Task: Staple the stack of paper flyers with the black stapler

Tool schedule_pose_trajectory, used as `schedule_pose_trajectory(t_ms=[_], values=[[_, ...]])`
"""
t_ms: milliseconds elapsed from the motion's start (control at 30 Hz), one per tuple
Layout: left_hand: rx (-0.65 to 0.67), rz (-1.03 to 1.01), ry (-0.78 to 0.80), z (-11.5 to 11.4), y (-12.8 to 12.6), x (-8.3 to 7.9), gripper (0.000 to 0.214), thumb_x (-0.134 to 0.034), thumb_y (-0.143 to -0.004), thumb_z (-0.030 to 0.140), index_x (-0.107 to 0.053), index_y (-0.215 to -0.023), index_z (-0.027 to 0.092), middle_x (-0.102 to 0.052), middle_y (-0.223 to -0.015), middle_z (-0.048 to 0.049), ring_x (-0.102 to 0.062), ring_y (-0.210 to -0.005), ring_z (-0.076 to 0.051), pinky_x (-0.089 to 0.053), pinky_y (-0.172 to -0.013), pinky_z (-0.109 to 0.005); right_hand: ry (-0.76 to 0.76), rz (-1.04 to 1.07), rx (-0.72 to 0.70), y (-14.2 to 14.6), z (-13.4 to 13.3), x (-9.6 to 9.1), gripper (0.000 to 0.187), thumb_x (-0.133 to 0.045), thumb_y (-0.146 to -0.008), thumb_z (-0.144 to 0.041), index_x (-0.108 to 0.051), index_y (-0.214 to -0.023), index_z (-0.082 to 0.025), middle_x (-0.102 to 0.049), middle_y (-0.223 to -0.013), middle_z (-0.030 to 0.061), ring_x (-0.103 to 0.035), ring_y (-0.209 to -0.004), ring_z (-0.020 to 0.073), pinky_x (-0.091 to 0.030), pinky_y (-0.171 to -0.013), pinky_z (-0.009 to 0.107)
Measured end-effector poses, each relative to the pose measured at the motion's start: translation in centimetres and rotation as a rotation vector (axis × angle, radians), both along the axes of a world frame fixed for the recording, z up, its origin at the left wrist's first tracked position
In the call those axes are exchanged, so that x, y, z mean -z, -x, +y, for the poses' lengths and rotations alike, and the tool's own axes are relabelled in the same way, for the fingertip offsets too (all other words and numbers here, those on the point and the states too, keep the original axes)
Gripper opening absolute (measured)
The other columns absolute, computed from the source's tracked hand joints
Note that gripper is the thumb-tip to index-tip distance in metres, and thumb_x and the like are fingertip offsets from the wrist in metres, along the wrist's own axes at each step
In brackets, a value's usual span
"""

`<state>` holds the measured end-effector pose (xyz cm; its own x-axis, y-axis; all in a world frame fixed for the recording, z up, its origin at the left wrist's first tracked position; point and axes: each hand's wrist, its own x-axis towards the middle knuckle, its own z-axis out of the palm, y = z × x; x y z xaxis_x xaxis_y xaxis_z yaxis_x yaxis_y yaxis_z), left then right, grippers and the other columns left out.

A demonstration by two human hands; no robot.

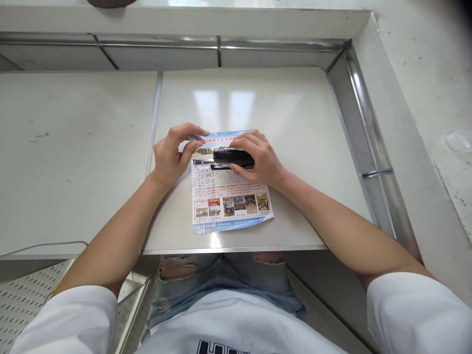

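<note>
A printed colour leaflet (228, 201) lies flat on the white table (295, 128), near its front edge. A black stapler (233, 158) rests across the leaflet's upper part, pointing left. My right hand (260, 160) is wrapped over the stapler from the right, fingers closed on it. My left hand (173, 155) sits at the leaflet's top left corner, thumb and fingers pinched on a small grey thing at the paper's edge that I cannot make out.
A second white table (73, 147) adjoins on the left, with a metal strip (155, 118) between. Metal rails (368, 137) run along the back and right. A perforated metal shelf (25, 295) and a thin cable (44, 244) lie lower left.
</note>
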<state>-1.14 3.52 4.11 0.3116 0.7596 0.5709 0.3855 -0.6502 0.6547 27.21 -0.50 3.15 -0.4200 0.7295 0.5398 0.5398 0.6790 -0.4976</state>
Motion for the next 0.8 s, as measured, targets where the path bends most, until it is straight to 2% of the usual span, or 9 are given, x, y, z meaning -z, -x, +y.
schedule_pose_trajectory(t_ms=[100,200,400,500,600,700,800], values=[[0.080,0.047,-0.077,-0.4,-0.6,0.1,0.042,-0.064,-0.107,0.069,-0.062,-0.135,0.037,-0.077,-0.129,-0.0039,-0.077,-0.126,-0.027,-0.072,-0.099,-0.052,-0.077,-0.018,-0.022,0.2,-0.6,-0.4,0.043,-0.060,-0.106,-0.047,-0.062,-0.146,-0.033,-0.069,-0.144,0.0101,-0.060,-0.134,0.0388,-0.045,-0.114,0.065],[0.139,0.089,-0.135,-0.7,-1.4,0.2,0.050,-0.059,-0.107,0.075,-0.060,-0.142,0.039,-0.072,-0.137,-0.0061,-0.068,-0.143,-0.031,-0.072,-0.101,-0.055,-0.121,-0.075,-0.111,0.3,-1.0,-0.2,0.050,-0.053,-0.111,-0.049,-0.053,-0.160,-0.041,-0.063,-0.157,0.0059,-0.055,-0.144,0.0374,-0.042,-0.120,0.066],[0.280,0.083,-0.242,-0.6,-2.0,0.6,0.049,-0.055,-0.112,0.065,-0.047,-0.158,0.051,-0.070,-0.142,-0.0027,-0.062,-0.149,-0.029,-0.068,-0.109,-0.057,-0.164,-0.103,-0.221,0.0,-0.8,0.9,0.057,-0.055,-0.112,-0.057,-0.050,-0.167,-0.044,-0.063,-0.163,0.0013,-0.050,-0.153,0.0346,-0.036,-0.130,0.064],[0.309,0.080,-0.237,-0.6,-1.9,0.6,0.049,-0.056,-0.112,0.064,-0.047,-0.158,0.051,-0.072,-0.140,-0.0020,-0.062,-0.149,-0.028,-0.066,-0.112,-0.055,-0.160,-0.067,-0.225,0.0,-0.8,0.8,0.053,-0.050,-0.114,-0.053,-0.053,-0.166,-0.041,-0.068,-0.158,0.0015,-0.052,-0.153,0.0336,-0.036,-0.130,0.063],[0.244,0.139,-0.151,-1.1,-2.0,0.2,0.049,-0.055,-0.109,0.072,-0.053,-0.151,0.047,-0.072,-0.139,-0.0042,-0.062,-0.148,-0.031,-0.063,-0.113,-0.058,-0.100,-0.079,-0.190,0.2,-1.1,0.1,0.050,-0.050,-0.113,-0.051,-0.058,-0.161,-0.042,-0.071,-0.154,0.0020,-0.054,-0.152,0.0350,-0.039,-0.127,0.065],[0.088,0.200,-0.066,-1.5,-1.9,-0.6,0.058,-0.059,-0.101,0.081,-0.057,-0.145,0.042,-0.069,-0.143,-0.0077,-0.060,-0.149,-0.035,-0.059,-0.117,-0.065,-0.038,-0.068,-0.110,0.2,-1.2,-1.0,0.047,-0.054,-0.111,-0.050,-0.063,-0.156,-0.042,-0.071,-0.152,0.0021,-0.057,-0.150,0.0361,-0.041,-0.126,0.066],[-0.119,0.182,-0.041,-0.3,-1.2,-1.1,0.054,-0.060,-0.104,0.076,-0.059,-0.142,0.038,-0.061,-0.155,-0.0108,-0.055,-0.152,-0.037,-0.053,-0.121,-0.066,0.000,0.042,0.126,-1.1,-0.1,-1.5,0.044,-0.053,-0.110,-0.047,-0.065,-0.152,-0.038,-0.072,-0.150,0.0057,-0.058,-0.147,0.0375,-0.042,-0.125,0.068]])
